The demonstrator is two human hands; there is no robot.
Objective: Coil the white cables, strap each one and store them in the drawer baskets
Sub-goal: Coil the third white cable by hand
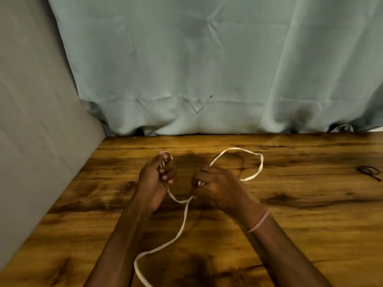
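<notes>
Head view: one white cable, gripped by both left hand and right hand.

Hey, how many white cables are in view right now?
1. The white cable runs from the left hand to the right hand, loops over the table beyond it, and trails off the bottom edge. Others may be hidden.

No readable text, label or number appears anywhere (wooden table and curtain alike).
</notes>
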